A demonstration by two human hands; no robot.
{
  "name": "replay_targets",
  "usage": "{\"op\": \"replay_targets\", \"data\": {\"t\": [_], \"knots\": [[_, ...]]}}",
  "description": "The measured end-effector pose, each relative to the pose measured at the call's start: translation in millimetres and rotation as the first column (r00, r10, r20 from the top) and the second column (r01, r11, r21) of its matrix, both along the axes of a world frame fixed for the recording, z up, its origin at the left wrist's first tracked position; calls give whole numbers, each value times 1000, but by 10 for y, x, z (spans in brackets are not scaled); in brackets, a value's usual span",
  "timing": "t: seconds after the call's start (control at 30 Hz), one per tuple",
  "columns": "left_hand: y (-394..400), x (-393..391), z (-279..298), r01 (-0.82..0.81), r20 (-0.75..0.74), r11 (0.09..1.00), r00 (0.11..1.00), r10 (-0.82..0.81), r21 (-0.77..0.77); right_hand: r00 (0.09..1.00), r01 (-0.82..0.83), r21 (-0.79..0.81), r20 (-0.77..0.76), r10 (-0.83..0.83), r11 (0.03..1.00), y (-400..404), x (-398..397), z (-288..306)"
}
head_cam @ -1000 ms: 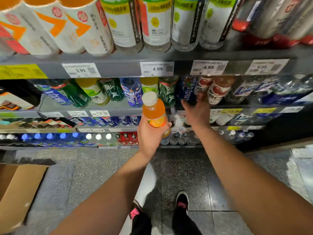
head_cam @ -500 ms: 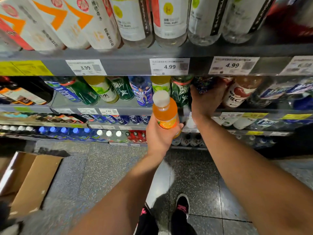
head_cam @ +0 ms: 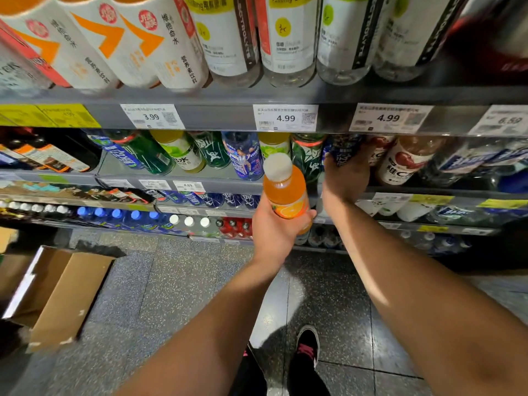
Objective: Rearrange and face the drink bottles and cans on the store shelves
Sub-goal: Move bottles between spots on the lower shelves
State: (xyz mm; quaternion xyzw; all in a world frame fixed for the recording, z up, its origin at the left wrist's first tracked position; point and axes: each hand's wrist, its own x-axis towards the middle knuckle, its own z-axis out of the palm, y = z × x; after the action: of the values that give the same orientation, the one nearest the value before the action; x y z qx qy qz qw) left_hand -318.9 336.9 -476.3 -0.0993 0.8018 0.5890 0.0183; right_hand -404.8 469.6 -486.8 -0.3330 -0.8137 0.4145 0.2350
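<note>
My left hand (head_cam: 275, 232) grips an orange juice bottle (head_cam: 285, 190) with a white cap, held upright in front of the second shelf (head_cam: 177, 178). My right hand (head_cam: 347, 178) reaches into that shelf and closes around a dark blue-labelled bottle (head_cam: 344, 150), which stands between a green bottle (head_cam: 307, 158) and a red-and-white labelled bottle (head_cam: 398, 164). The fingers hide the blue bottle's lower part. Further left the same shelf carries several green, yellow and blue bottles (head_cam: 183, 151).
The top shelf (head_cam: 228, 95) holds tall white-labelled bottles, with price tags (head_cam: 285, 118) along its edge. Lower shelves carry rows of capped bottles (head_cam: 137, 217). An open cardboard box (head_cam: 54, 295) lies on the speckled floor at left. My black shoes (head_cam: 307, 347) stand below.
The view has shifted slightly up and nearer the shelves. My right hand has slid deeper under the top shelf edge onto the blue bottle. The left hand keeps the orange bottle steady.
</note>
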Motion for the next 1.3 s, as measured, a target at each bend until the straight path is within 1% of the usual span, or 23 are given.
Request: {"op": "replay_targets", "data": {"t": [0.13, 0.3, 0.43, 0.53, 0.63, 0.73, 0.83, 0.9, 0.97, 1.0, 1.07, 1.17, 1.23, 1.3], "knots": [[-49, 21, 24, -9, 15, 1000, 1000, 10, -18, 999, -10, -31, -35, 9, 999, 43, 20, 30], [-122, 46, 17, -34, 58, 999, 998, 34, -7, 996, -89, -82, -30, 87, 993, 122, 146, -22], [-124, 49, -12, -35, 51, 999, 998, 35, -9, 993, -108, -95, 27, 111, 990, 135, 186, 14], [-120, 58, -33, -43, 59, 999, 997, 43, -12, 994, -107, -133, -21, 105, 985, 152, 234, 81], [-121, 74, -100, -23, 90, 1000, 996, 25, -21, 986, -128, -185, -127, 106, 974, 172, 316, 89], [-94, 56, -176, 2, 105, 1000, 994, -1, -13, 983, -133, -216, -150, 102, 967, 203, 461, 52], [59, 49, -142, 8, 54, 1000, 998, -9, 14, 974, -120, -241, -218, 66, 963, 262, 671, 48], [220, 10, -109, 20, 14, 1000, 1000, -20, 22, 967, -81, -300, -256, 2, 950, 325, 833, 89], [421, -90, -118, -12, 8, 999, 1000, 12, 33, 960, -16, -381, -265, -92, 924, 418, 1026, 105], [535, -150, -140, -42, -8, 999, 999, 42, -4, 957, 11, -390, -264, -124, 921, 474, 1130, 88], [759, -253, -174, -114, -66, 991, 992, 109, -71, 958, 16, -382, -259, -124, 924, 576, 1336, 61], [1075, -387, -116, -198, -109, 978, 976, 191, -59, 963, -26, -451, -250, -99, 892, 685, 1616, 4], [1248, -463, -88, -229, -107, 972, 969, 223, -45, 960, -25, -426, -262, -97, 905, 700, 1750, 31], [1369, -525, -88, -287, -110, 957, 953, 282, -31, 964, 7, -409, -241, -115, 912, 719, 1813, 32]]}}
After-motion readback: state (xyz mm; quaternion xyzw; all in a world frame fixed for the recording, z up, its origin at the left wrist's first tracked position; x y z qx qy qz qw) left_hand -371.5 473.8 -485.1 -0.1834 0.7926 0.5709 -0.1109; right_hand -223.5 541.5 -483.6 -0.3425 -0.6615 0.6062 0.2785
